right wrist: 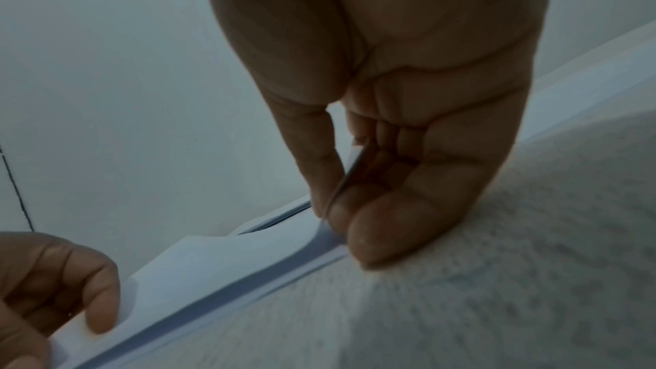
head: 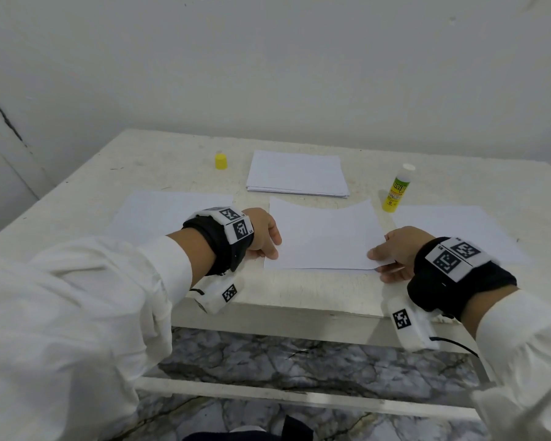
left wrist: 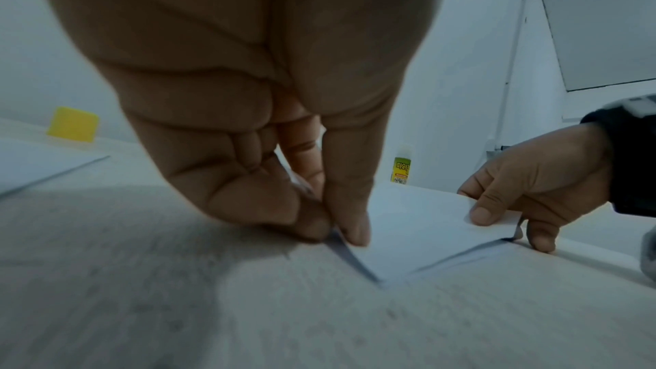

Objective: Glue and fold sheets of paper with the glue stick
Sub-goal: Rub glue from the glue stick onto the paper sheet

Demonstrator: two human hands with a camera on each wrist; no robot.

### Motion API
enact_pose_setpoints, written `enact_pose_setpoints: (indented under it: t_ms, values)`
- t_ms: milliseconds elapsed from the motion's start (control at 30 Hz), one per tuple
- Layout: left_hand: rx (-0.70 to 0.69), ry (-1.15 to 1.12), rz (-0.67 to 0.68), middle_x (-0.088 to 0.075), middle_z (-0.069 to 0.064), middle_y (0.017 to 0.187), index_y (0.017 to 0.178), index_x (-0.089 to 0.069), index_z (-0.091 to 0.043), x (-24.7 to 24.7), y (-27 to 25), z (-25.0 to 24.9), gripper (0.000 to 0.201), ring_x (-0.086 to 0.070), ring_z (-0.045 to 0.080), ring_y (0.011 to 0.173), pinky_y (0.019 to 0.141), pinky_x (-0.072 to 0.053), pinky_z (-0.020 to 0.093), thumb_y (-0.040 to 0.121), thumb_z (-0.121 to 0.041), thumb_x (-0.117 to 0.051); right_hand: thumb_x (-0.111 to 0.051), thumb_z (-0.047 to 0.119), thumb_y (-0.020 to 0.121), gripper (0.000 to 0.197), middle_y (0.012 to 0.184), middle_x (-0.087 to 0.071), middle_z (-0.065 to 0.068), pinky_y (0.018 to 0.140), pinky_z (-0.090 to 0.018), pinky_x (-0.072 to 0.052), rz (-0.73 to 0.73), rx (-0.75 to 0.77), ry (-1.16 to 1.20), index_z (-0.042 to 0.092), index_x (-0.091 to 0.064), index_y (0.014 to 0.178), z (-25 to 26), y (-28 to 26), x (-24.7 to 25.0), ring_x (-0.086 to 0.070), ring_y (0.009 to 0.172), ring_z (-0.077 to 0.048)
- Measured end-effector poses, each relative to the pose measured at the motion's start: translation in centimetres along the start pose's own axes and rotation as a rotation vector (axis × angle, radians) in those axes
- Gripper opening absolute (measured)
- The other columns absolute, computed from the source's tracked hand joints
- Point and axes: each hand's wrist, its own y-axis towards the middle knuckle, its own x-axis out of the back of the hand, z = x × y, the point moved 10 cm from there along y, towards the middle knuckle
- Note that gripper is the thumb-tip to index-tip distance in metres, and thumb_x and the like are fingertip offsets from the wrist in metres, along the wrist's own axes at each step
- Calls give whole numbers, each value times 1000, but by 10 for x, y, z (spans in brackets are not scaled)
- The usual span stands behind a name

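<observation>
Sheet [head: 323,240] lies at the near tabletop [head: 172,173] edge, top half folded toward the person. Left hand [head: 263,233] pinches the near-left corner, right hand [head: 395,253] the near-right, probably to align edges before creasing. Glue stick [head: 396,190] stands uncapped just beyond; cap [head: 220,161] well apart.

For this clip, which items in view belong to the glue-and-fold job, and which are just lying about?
In use:
folded sheet, pinched at its near corners by the left hand and right hand
glue stick, uncapped, upright
yellow cap
paper stack

Lying about:
left loose sheet
right loose sheet
</observation>
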Motion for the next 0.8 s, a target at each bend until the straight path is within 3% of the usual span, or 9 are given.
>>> enact_pose_setpoints:
  t_ms: [100, 267, 333, 433, 533, 633, 800]
  values:
    - [1, 40, -4, -57, -2, 66, 87, -61, -17, -1, 0, 0, 20, -53, 7, 50, 40, -40, 12, 78, -8, -77, -67, 0, 84, 18, 77, -59, -16, 64, -35, -52, -2, 4, -119, 4, -52, 94, 6, -1, 0, -57, 62, -26]
    - [-30, 207, 10, -57, -4, 53, 87, -60, -21, -3, 5, -6, 20, -54, 12, 54, 48, -41, 15, 79, -15, -77, -75, 18, 80, 21, 73, -62, -10, 50, -25, -36, -14, 75, -445, 5, -60, 80, 24, -4, 13, -55, 67, -24]
    - [-32, 252, 20, -59, -3, 56, 88, -60, -22, -4, 6, -6, 20, -55, 14, 57, 53, -42, 16, 79, -17, -77, -76, 18, 79, 20, 67, -61, -8, 46, -24, -34, 17, 76, -466, 7, -60, 75, 23, -1, 17, -54, 56, -20]
    - [-32, 272, 15, -61, -1, 61, 92, -62, -21, -3, 7, -6, 20, -56, 15, 59, 59, -43, 18, 79, -18, -77, -76, 17, 79, 17, 62, -61, -6, 37, -18, -33, 30, 82, -514, 6, -63, 84, 21, 0, 19, -47, 31, -11]
    - [-28, 275, 8, -62, -2, 60, 87, -61, -23, -3, 8, -6, 19, -56, 12, 55, 56, -43, 17, 78, -19, -77, -75, 14, 80, 18, 60, -60, -6, 31, -13, -30, 39, 113, -514, 6, -63, 89, 22, 0, 18, -43, 25, -8]
    - [-12, 239, 5, -62, -3, 59, 82, -60, -25, -3, 9, -4, 20, -56, 11, 52, 54, -43, 17, 78, -16, -78, -75, 18, 80, 19, 65, -61, -4, 31, -15, -33, 54, 145, -574, 6, -64, 89, 22, 2, 16, -48, 38, -10]
    - [4, 218, 19, -63, -1, 63, 85, -60, -23, -4, 9, -4, 20, -57, 11, 51, 55, -45, 17, 78, -15, -78, -72, 24, 83, 20, 82, -63, -6, 48, -18, -34, 86, 171, -646, 7, -64, 89, 22, 2, 13, -53, 72, -18]
